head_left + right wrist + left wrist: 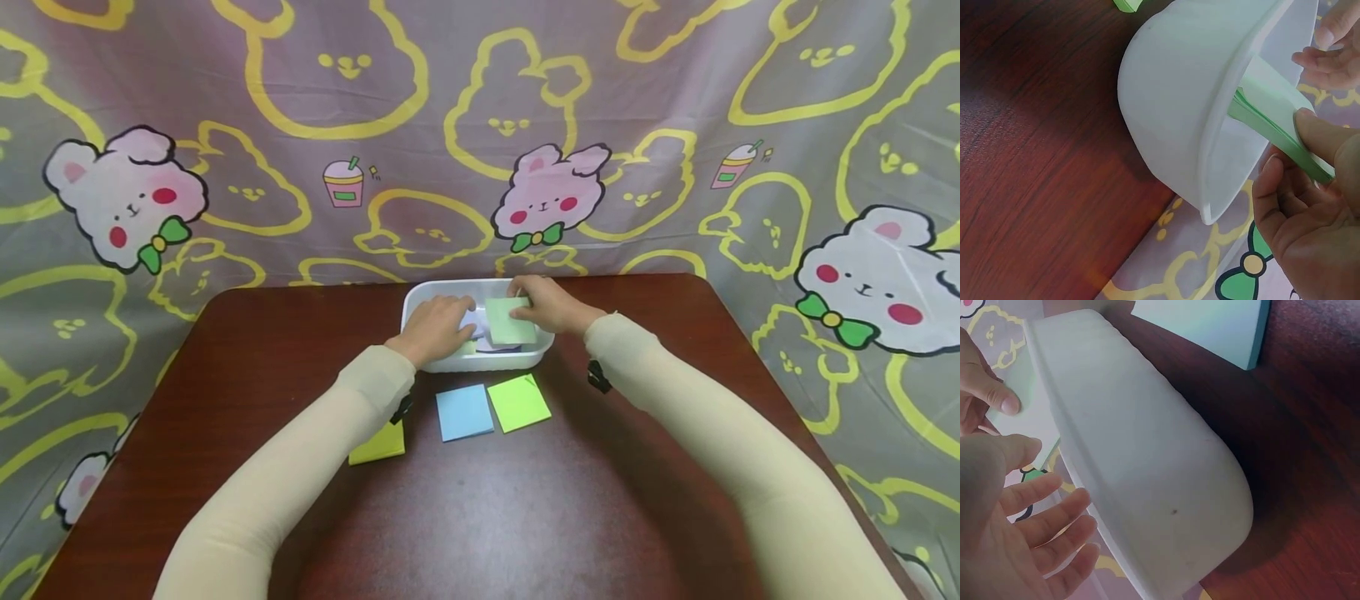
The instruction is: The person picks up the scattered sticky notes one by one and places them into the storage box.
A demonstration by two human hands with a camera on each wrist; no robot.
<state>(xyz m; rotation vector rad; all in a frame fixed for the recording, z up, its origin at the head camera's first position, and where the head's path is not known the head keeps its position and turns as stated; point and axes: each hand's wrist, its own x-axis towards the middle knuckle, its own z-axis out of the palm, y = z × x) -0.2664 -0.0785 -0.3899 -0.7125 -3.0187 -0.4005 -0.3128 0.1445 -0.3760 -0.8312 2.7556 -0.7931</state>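
A pale green sticky note pad (510, 323) is pinched between the thumb and fingers of my right hand (551, 305), above the right part of a white plastic basin (480, 362). In the right wrist view, the pad (1275, 115) tilts over the basin's rim, its layered edge showing. My left hand (438, 327) hovers at the basin's left part; in the left wrist view its fingers (1054, 522) are spread and loosely bent, holding nothing. Inside the basin lie white and yellowish paper pieces (470, 346), partly hidden by the hands.
On the brown table (480, 517), in front of the basin, lie a blue sticky note pad (465, 412) and a bright yellow-green one (519, 403). A yellow pad (377, 444) sits partly under the left forearm. A patterned curtain (420, 100) hangs behind the table's far edge.
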